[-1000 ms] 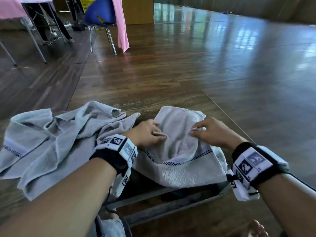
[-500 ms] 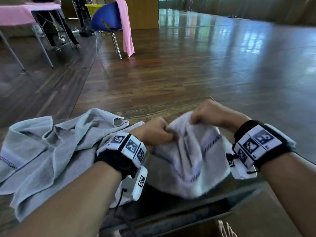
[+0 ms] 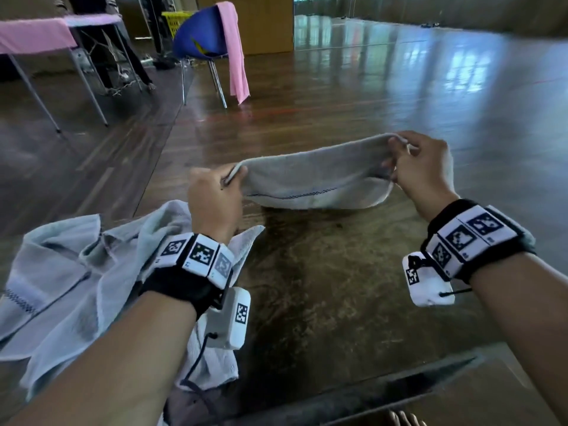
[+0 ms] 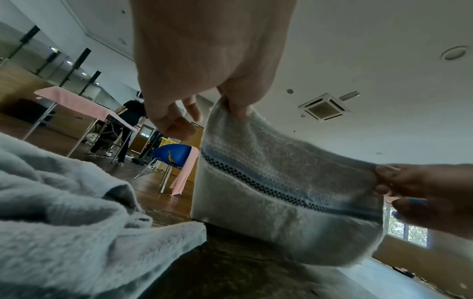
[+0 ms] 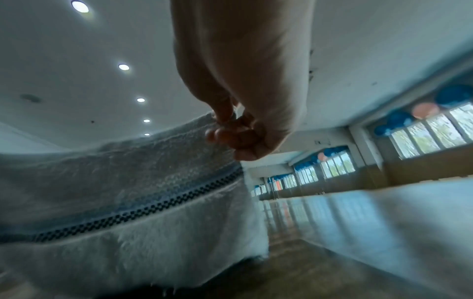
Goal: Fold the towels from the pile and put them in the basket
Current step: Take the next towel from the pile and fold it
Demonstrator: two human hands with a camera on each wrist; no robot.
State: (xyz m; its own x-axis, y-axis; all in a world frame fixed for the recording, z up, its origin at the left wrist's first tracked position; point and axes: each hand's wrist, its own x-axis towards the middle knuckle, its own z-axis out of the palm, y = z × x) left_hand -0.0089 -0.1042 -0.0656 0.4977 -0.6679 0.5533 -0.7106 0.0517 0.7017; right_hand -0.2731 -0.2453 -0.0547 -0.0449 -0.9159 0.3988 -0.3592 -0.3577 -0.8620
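Observation:
A small pale grey towel (image 3: 313,176) with a checked band hangs stretched between both hands above the dark table (image 3: 338,287). My left hand (image 3: 215,192) pinches its left top corner, and my right hand (image 3: 412,161) pinches its right top corner. The lower edge of the towel touches the table. In the left wrist view the towel (image 4: 281,192) hangs from my left fingers (image 4: 235,105), with the right hand (image 4: 419,194) at its far end. In the right wrist view my right fingers (image 5: 230,129) grip the towel's edge (image 5: 128,192). A crumpled pile of light blue-grey towels (image 3: 76,287) lies at the left. No basket shows near the hands.
The table's near edge (image 3: 368,392) runs across the bottom. Beyond it lies a glossy wooden floor. A blue chair (image 3: 203,41) with a pink cloth (image 3: 236,50) stands behind, next to a pink-covered table (image 3: 33,38) and a yellow crate (image 3: 175,20). A person's legs show there.
Both hands have lifted the small towel off the table's front and pulled apart, spreading it wide by its top corners. The towel pile has stayed put.

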